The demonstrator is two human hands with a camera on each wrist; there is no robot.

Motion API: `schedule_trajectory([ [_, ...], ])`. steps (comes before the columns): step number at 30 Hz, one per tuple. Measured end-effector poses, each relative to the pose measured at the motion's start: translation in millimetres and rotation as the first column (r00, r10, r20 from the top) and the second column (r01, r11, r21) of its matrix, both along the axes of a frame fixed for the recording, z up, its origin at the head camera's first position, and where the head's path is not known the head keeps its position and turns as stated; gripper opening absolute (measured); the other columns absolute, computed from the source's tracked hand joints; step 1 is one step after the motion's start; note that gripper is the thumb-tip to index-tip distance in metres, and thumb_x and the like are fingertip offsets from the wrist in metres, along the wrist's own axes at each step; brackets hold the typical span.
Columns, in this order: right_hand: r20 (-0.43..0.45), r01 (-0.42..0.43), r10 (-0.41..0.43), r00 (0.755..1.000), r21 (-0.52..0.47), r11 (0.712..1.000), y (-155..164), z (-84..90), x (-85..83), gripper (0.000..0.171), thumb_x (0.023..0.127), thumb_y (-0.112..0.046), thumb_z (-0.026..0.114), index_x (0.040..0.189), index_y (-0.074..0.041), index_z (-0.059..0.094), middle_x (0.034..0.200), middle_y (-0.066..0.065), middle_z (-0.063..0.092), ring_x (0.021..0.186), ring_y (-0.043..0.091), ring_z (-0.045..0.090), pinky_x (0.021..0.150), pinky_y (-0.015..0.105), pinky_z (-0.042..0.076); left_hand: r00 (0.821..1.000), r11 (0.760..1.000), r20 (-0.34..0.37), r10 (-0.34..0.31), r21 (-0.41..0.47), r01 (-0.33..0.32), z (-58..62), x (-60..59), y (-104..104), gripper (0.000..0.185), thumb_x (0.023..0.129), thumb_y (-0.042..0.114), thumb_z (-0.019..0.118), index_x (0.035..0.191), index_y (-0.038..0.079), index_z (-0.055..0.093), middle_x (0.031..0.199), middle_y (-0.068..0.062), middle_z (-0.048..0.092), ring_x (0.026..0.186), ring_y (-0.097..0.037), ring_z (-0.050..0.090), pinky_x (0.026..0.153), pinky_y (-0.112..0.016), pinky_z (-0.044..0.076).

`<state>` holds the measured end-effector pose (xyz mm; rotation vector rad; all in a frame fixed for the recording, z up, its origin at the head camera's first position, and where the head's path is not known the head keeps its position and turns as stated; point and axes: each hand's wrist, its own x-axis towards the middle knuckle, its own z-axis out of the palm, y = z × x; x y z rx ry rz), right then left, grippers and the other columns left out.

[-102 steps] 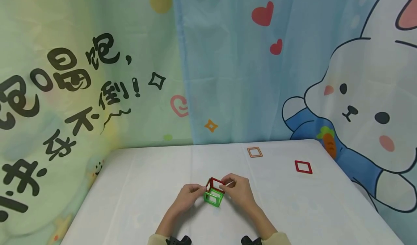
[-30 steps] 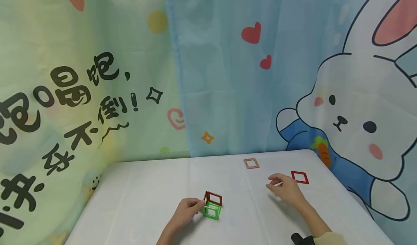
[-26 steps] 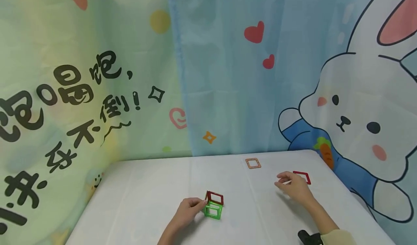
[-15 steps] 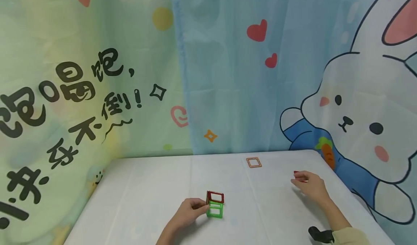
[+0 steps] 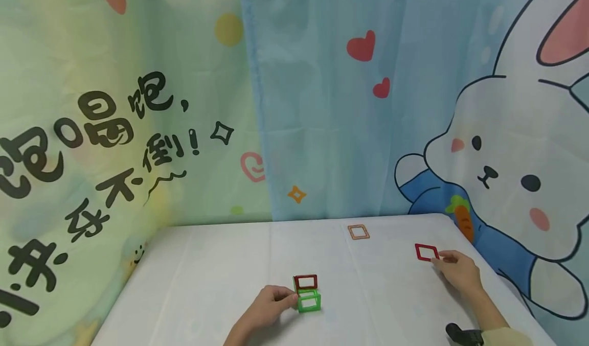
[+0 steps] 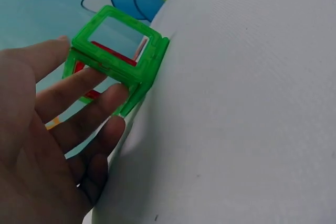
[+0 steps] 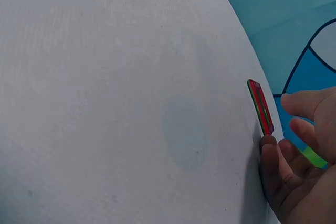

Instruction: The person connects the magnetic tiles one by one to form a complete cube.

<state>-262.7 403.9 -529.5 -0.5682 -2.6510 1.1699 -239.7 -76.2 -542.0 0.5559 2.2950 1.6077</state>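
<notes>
In the head view, my left hand point(image 5: 270, 305) pinches the left side of a small box-like structure of magnetic tiles point(image 5: 309, 302). The tiles are square frames, green low in front and dark red behind. From the left wrist, the green frames point(image 6: 118, 64) show between thumb and fingers, with red ones partly hidden behind. Over to the right, my right hand point(image 5: 462, 273) is at the near right edge of a flat red square magnetic tile point(image 5: 416, 252). In the right wrist view a fingertip meets the end of that red tile point(image 7: 261, 107), while the thumb stands apart.
An orange square magnetic tile point(image 5: 350, 233) lies flat near the back of the white table point(image 5: 221, 264). A printed curtain point(image 5: 317, 131) hangs behind the table's back edge, with a rabbit picture on the right.
My right hand has left the tile structure and moved right, past the red tile's front to its right edge. The left hand keeps hold of the structure, which has turned slightly.
</notes>
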Motion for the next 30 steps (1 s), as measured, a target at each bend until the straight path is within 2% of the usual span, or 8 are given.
schedule_trajectory([
  [3, 0.005, -0.004, 0.004, 1.000, -0.003, 1.000, 2, -1.2, -0.9, 0.052, 0.095, -0.024, 0.062, 0.129, 0.013, 0.047, 0.121, 0.036, 0.047, 0.106, 0.048, 0.046, 0.084, 0.053, 0.047, 0.993, 0.994, -0.030, 0.111, 0.016, -0.110, 0.2, -2.0, 0, 0.024, 0.096, 0.028, 0.062, 0.092, 0.007, 0.073, 0.080, 0.000, 0.069, 0.071, -0.014, 0.060, 0.061, -0.029, 0.047],
  [6, 0.027, -0.006, 0.006, 1.000, 0.006, 1.000, 4, -0.3, -3.7, 0.055, 0.095, -0.024, 0.062, 0.131, 0.013, 0.044, 0.122, 0.037, 0.047, 0.108, 0.049, 0.046, 0.085, 0.054, 0.047, 0.970, 0.972, -0.069, 0.233, 0.029, -0.232, 0.8, -5.2, 1, 0.021, 0.094, 0.027, 0.065, 0.094, 0.008, 0.071, 0.087, 0.000, 0.068, 0.070, -0.014, 0.061, 0.058, -0.028, 0.048],
  [8, 0.048, -0.010, 0.009, 0.999, 0.008, 1.000, 5, 1.2, -6.8, 0.057, 0.094, -0.025, 0.063, 0.132, 0.013, 0.043, 0.122, 0.037, 0.046, 0.108, 0.050, 0.046, 0.086, 0.054, 0.046, 0.957, 0.962, -0.095, 0.274, 0.030, -0.273, 1.1, -8.5, 2, 0.020, 0.093, 0.027, 0.066, 0.101, 0.008, 0.071, 0.095, -0.001, 0.068, 0.074, -0.014, 0.063, 0.059, -0.028, 0.050],
  [11, 0.081, -0.020, 0.021, 0.996, -0.012, 1.000, 9, 3.3, -11.7, 0.064, 0.093, -0.030, 0.066, 0.135, 0.011, 0.041, 0.124, 0.037, 0.045, 0.109, 0.049, 0.045, 0.086, 0.053, 0.047, 0.953, 0.961, -0.131, 0.274, 0.009, -0.275, 1.7, -15.3, 6, 0.024, 0.093, 0.027, 0.066, 0.108, 0.008, 0.071, 0.104, -0.002, 0.069, 0.080, -0.014, 0.064, 0.064, -0.030, 0.051],
  [15, 0.115, -0.057, 0.062, 0.991, -0.048, 0.997, 14, 3.9, -16.7, 0.077, 0.090, -0.036, 0.069, 0.140, 0.010, 0.035, 0.127, 0.038, 0.042, 0.113, 0.050, 0.041, 0.090, 0.054, 0.045, 0.952, 0.967, -0.188, 0.243, -0.031, -0.253, 6.2, -24.4, 12, 0.027, 0.093, 0.027, 0.066, 0.111, 0.007, 0.071, 0.103, -0.001, 0.070, 0.085, -0.015, 0.064, 0.070, -0.032, 0.052],
  [21, 0.153, -0.113, 0.117, 0.981, -0.031, 0.993, 20, 3.4, -20.9, 0.086, 0.086, -0.035, 0.074, 0.143, 0.011, 0.030, 0.125, 0.038, 0.041, 0.113, 0.052, 0.038, 0.091, 0.055, 0.044, 0.947, 0.971, -0.256, 0.195, -0.085, -0.223, 16.1, -31.5, 21, 0.019, 0.089, 0.025, 0.071, 0.098, 0.009, 0.076, 0.091, 0.003, 0.072, 0.080, -0.013, 0.066, 0.069, -0.032, 0.052],
  [26, 0.161, -0.164, 0.158, 0.974, 0.021, 0.986, 23, -2.8, -27.7, 0.091, 0.084, -0.039, 0.076, 0.143, 0.012, 0.029, 0.120, 0.038, 0.044, 0.107, 0.050, 0.042, 0.083, 0.048, 0.049, 0.939, 0.964, -0.274, 0.206, -0.110, -0.243, 22.6, -31.0, 26, 0.010, 0.086, 0.022, 0.074, 0.085, 0.013, 0.077, 0.079, 0.008, 0.070, 0.072, -0.008, 0.063, 0.062, -0.029, 0.050],
  [30, 0.157, -0.183, 0.174, 0.972, 0.042, 0.982, 26, -4.0, -29.8, 0.091, 0.084, -0.043, 0.075, 0.141, 0.013, 0.032, 0.113, 0.035, 0.048, 0.098, 0.044, 0.046, 0.071, 0.037, 0.050, 0.935, 0.955, -0.276, 0.225, -0.130, -0.268, 24.4, -28.0, 28, 0.010, 0.087, 0.023, 0.072, 0.083, 0.014, 0.077, 0.075, 0.011, 0.068, 0.070, -0.006, 0.061, 0.059, -0.028, 0.049],
])
